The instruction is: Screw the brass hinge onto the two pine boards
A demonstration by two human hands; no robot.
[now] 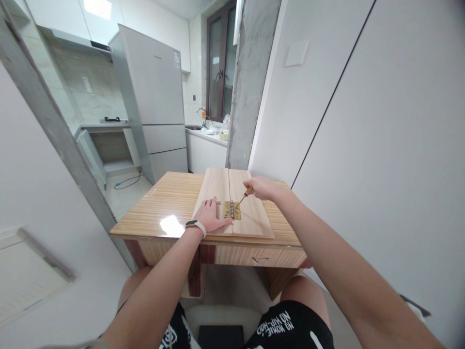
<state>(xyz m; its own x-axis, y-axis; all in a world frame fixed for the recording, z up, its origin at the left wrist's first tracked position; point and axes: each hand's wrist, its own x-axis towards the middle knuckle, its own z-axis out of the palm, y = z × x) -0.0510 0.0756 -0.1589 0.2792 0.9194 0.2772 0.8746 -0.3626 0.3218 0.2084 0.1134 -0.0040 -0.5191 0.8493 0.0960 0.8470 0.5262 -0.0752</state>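
Observation:
Two pale wooden boards (252, 220) lie side by side on the desk, a narrow seam between them. A brass hinge (227, 210) spans that seam near the front. My right hand (259, 187) is closed round the handle of a screwdriver (246, 194), which slants down with its tip at the hinge's right leaf. Whether the tip sits in a screw is too small to tell. My left hand (209, 216) lies flat with fingers spread on the left board, its thumb reaching to the hinge's lower edge. A small dark piece lies beside the left fingers.
The wood-grain desk (156, 203) has a drawer (259, 257) below its front edge. A white wall (363, 121) rises close on the right. Beyond the desk stand a grey refrigerator (160, 87) and a sink counter (207, 145). A cable (127, 183) lies on the floor at left.

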